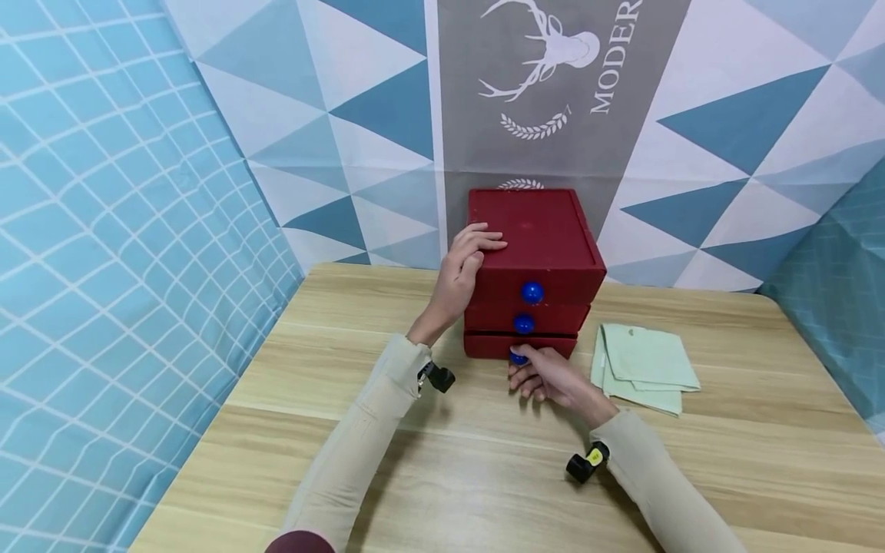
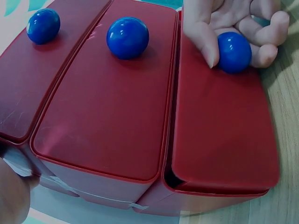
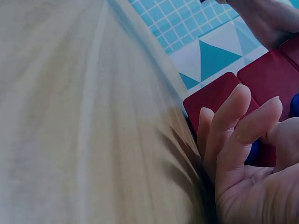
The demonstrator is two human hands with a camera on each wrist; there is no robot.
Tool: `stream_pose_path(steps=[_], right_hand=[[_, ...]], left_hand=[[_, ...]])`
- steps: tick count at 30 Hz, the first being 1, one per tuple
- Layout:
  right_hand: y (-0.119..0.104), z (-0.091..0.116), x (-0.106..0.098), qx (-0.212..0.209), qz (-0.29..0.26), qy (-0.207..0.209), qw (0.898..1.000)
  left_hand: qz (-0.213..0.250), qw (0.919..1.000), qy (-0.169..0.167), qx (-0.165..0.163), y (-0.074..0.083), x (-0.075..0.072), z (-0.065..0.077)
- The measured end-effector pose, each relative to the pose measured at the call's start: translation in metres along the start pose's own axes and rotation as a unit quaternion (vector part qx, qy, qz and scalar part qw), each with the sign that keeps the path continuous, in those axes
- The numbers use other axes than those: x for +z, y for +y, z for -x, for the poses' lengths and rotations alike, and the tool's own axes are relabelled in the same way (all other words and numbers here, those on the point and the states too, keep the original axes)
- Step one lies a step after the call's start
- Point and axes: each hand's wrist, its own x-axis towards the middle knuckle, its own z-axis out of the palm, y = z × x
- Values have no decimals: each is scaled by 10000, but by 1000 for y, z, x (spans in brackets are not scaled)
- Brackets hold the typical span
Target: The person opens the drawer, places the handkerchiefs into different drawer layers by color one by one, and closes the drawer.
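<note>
Red drawer box (image 1: pixel 528 230), left hand (image 1: pixel 461 269) straight-fingered on top, right hand (image 1: pixel 551 378) pinching bottom knob (image 2: pixel 234 52)

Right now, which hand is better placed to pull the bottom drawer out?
Likely the right hand: it pinches the blue knob on the bottom drawer, while the left hand rests on the cabinet.

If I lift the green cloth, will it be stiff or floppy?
The green cloth is probably floppy: it's folded in thin layers. It likely won't roll, lying flat on the table. It may unfold, as its edges don't align.
</note>
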Motion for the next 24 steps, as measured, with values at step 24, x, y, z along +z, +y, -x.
stream_pose_path(steps=[24], right_hand=[[19,37,17,-113,653,-224,9976]], left_hand=[[4,9998,9,-213,15,-1,0]])
